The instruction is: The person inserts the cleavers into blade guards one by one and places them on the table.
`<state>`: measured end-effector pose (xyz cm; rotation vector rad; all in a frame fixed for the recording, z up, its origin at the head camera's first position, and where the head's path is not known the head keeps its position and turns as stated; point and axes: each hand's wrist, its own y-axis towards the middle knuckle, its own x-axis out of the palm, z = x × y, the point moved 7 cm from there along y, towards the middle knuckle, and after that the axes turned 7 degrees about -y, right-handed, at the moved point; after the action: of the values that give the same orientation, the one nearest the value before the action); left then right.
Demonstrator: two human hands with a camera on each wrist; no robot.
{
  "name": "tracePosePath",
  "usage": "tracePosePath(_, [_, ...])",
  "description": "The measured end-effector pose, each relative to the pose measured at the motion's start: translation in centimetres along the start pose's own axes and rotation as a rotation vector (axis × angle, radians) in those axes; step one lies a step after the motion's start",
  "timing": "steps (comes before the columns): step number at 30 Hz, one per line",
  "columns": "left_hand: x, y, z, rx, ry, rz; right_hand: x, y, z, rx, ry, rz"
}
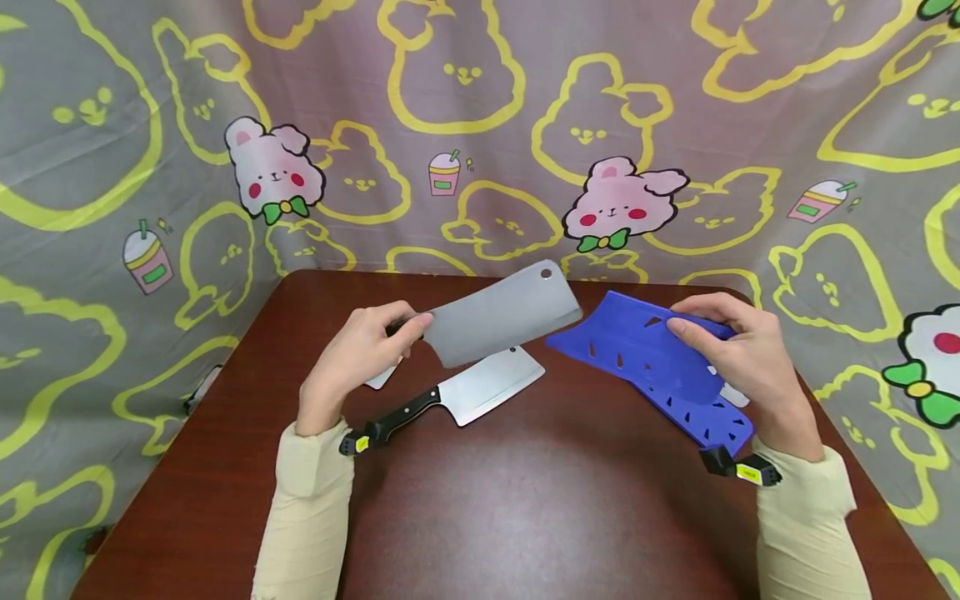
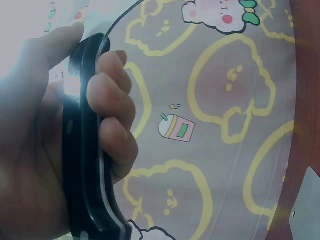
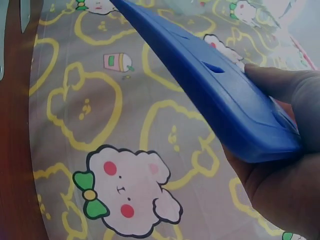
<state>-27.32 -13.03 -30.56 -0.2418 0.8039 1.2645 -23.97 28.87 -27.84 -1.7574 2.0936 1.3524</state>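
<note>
My left hand grips the black handle of a cleaver, its fingers curled round it. The broad grey blade is raised over the table and points right, with a round hole near its far top corner. Below it, a second cleaver with a black riveted handle lies flat. On the right, my right hand pinches a blue plastic piece with triangular holes, its thumb on the near face. A blue perforated part shows below; I cannot tell whether it is a separate piece.
A pale, round-cornered thing lies partly hidden beside my left hand. Another whitish thing shows by the blue plastic, partly covered. The brown table meets a patterned curtain at the back and sides.
</note>
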Motion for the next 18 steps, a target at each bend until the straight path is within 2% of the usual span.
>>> tracePosePath(4, [0.0, 0.1, 0.1, 0.018, -0.014, 0.025, -0.2, 0.0, -0.8, -0.092, 0.07, 0.035])
tracePosePath(8, [0.0, -0.1, 0.3, 0.026, -0.045, 0.042, -0.2, -0.2, -1.6, -0.136, 0.142, 0.054])
tracePosePath(12, [0.1, -0.2, 0.3, 0.031, -0.069, 0.049, -0.2, -0.4, -2.1, -0.12, 0.174, 0.062])
tracePosePath(18, [-0.3, -0.1, 0.3, 0.039, -0.074, 0.067, -0.5, -0.6, -2.5, -0.104, 0.164, 0.074])
